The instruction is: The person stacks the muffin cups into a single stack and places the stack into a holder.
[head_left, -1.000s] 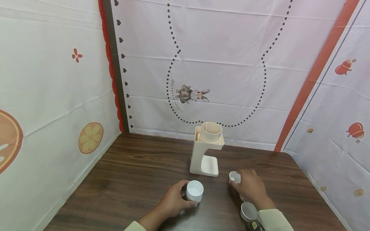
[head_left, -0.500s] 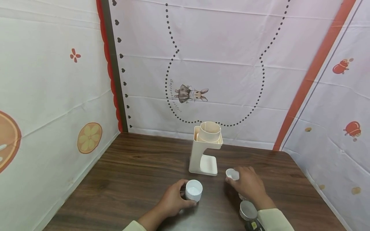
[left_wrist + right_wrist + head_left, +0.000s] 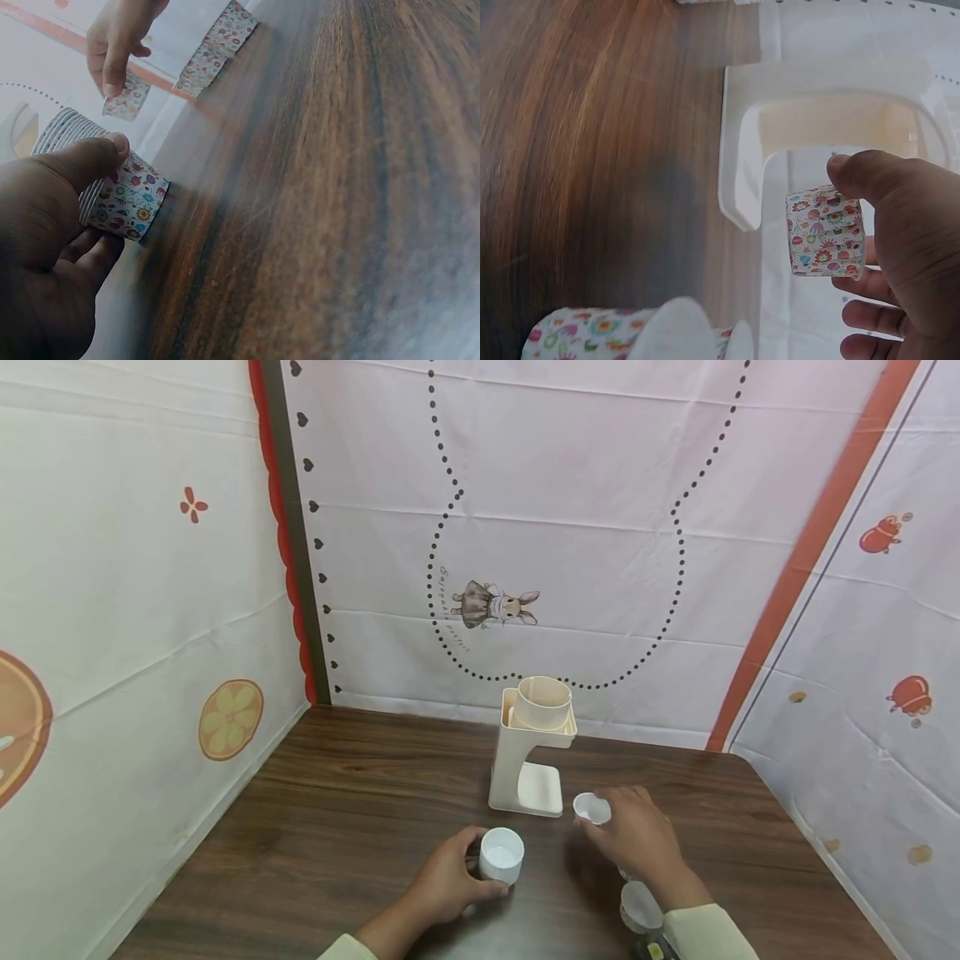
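The left hand (image 3: 448, 878) curls round the stacked cups (image 3: 129, 198), likely steadying them, while the right hand (image 3: 641, 833) pinches 1 cup (image 3: 823, 238) mouth-up.

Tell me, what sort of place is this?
Perhaps a makeshift booth for tabletop work: printed cloths line three sides of a brown table; a cream holder stands on it near cups.

The holder (image 3: 512, 768) stands behind the stacked cups (image 3: 501, 866).
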The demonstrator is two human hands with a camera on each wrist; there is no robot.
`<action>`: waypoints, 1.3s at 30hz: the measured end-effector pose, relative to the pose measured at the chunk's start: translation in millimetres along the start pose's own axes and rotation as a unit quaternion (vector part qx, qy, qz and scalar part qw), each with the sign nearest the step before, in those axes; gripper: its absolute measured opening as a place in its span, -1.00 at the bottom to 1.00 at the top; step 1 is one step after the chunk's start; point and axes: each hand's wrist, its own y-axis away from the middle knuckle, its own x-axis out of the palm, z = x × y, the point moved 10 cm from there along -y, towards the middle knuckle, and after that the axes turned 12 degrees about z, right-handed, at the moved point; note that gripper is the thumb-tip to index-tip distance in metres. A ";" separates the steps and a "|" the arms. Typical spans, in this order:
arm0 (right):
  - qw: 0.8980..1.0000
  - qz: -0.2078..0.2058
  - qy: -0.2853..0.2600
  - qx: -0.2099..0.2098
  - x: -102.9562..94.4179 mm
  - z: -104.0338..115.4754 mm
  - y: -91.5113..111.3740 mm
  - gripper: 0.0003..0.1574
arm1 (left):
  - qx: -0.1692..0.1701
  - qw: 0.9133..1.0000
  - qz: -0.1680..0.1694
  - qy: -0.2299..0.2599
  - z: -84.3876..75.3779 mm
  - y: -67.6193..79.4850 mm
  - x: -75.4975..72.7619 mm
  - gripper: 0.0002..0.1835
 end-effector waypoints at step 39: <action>0.992 -0.062 -0.008 -0.112 -23.4 76.0 19.9 -0.33 | 0.005 1.000 0.002 0.014 1.6 -1.6 0.7 -0.28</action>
